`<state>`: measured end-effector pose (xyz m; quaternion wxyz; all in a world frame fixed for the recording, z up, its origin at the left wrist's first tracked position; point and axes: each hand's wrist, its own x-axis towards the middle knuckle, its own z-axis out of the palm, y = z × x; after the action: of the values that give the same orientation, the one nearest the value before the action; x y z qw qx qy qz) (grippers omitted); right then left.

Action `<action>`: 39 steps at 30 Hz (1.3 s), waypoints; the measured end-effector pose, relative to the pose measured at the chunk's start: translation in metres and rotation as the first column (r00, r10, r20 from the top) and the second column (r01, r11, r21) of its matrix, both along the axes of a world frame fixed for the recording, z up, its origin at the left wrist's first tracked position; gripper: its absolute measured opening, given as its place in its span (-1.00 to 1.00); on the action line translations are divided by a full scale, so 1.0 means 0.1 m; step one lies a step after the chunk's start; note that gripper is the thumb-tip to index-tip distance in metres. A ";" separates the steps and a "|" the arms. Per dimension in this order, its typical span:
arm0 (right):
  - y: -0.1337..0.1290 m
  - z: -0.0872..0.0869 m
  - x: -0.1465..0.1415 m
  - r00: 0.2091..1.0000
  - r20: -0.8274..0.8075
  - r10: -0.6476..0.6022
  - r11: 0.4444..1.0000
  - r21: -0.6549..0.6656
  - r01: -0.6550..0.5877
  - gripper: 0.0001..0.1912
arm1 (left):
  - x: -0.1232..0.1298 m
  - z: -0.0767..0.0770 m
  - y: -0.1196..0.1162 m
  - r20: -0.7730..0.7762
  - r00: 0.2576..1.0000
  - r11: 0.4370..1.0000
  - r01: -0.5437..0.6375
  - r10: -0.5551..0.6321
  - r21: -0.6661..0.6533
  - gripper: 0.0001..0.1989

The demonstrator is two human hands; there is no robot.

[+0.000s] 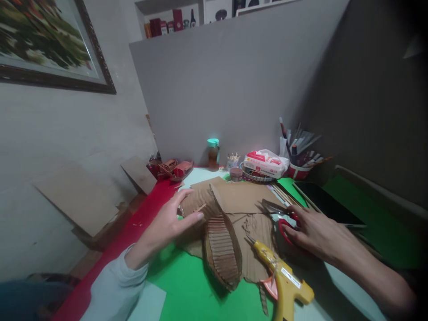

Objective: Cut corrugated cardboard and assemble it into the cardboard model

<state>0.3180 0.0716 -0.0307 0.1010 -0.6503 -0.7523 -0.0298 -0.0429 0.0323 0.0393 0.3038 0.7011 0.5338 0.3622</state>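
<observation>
Green mats cover the table (187, 290), where a ribbed cardboard boat hull (223, 249) lies among cardboard sheets (240, 196) beside a yellow glue gun (284, 281). The left hand (167, 223) is open, fingertips on the cardboard next to the hull; the right hand (314, 232) closes over red-handled scissors (284, 218), though the grip seems loose. This looks like the cutting step, and the next move needs the scissors lifted cleanly.

Cardboard boat hull (223, 249) at centre of the table (187, 290), on cardboard sheets (240, 198). Left hand (169, 223) just left of the hull; right hand (314, 232) on scissors (284, 218) to its right. Glue gun (282, 278) in front, between hull and right hand. Jar (213, 154), tissue pack (265, 163) and pen cup (297, 169) behind, along the partition.
</observation>
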 end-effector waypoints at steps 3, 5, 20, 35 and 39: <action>-0.01 -0.03 0.01 0.997 0.072 0.023 0.998 -0.068 -0.018 -0.76 | -0.08 0.07 -0.03 -0.055 0.996 0.998 0.067 -0.068 -0.021 -0.47; -0.02 -0.04 0.01 0.995 0.101 0.014 0.996 -0.092 -0.005 -0.77 | -0.13 0.11 -0.06 -0.080 0.990 0.993 0.109 -0.112 -0.041 -0.49; -0.75 0.41 -0.84 0.648 -0.546 0.532 0.828 0.173 -0.534 -0.38 | 0.02 0.06 -0.16 0.026 0.892 0.868 0.445 -0.451 -0.221 -0.21; -0.76 0.32 -1.05 0.659 -0.349 0.666 0.745 0.293 -0.599 -0.35 | 0.07 -0.22 0.01 0.544 0.790 0.864 0.456 -0.282 -0.215 -0.47; -0.73 0.25 -1.03 0.653 -0.364 0.664 0.747 0.289 -0.598 -0.38 | 0.07 -0.30 0.07 0.571 0.767 0.851 0.481 -0.293 -0.209 -0.46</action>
<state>0.2155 -0.0014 -0.0059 0.3203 -0.3271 -0.8831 0.1029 -0.0359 0.0398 0.0094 0.6227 0.6086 0.3275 0.3669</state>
